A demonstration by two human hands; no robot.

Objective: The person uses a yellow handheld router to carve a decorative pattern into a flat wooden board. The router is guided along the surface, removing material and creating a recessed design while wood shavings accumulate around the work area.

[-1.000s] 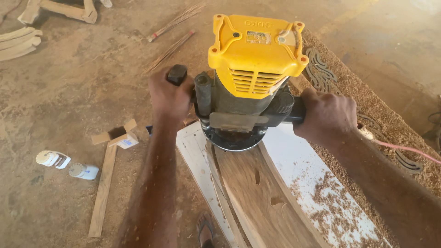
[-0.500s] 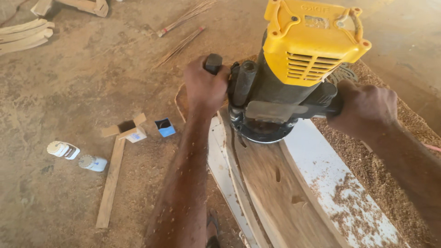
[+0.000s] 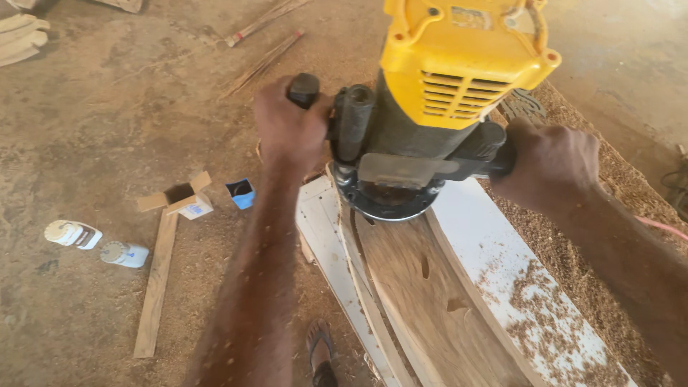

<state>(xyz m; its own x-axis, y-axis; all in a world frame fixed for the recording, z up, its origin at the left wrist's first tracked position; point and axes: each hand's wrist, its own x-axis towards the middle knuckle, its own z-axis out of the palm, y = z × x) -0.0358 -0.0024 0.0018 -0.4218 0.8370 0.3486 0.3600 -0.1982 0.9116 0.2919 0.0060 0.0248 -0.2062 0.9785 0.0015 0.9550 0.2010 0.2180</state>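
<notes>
A router (image 3: 430,107) with a yellow top and dark body stands upright on a curved brown wooden piece (image 3: 430,301). My left hand (image 3: 290,125) grips its black left handle. On the other side, my right hand (image 3: 552,161) grips the right handle. The round base of the router rests on the far end of the curved piece, which lies on a white board (image 3: 502,265) strewn with sawdust.
On the dirt floor at left lie a wooden strip (image 3: 154,283), an opened small cardboard box (image 3: 183,201), a small blue box (image 3: 241,193) and two white bottles (image 3: 97,244). Thin sticks (image 3: 261,43) lie further off. Below is a sandalled foot (image 3: 320,351). Sawdust is heaped at right.
The view has closed in and shifted, so the router looks larger and sits further right. Both hands stay on the handles; the router remains at the far end of the curved piece.
</notes>
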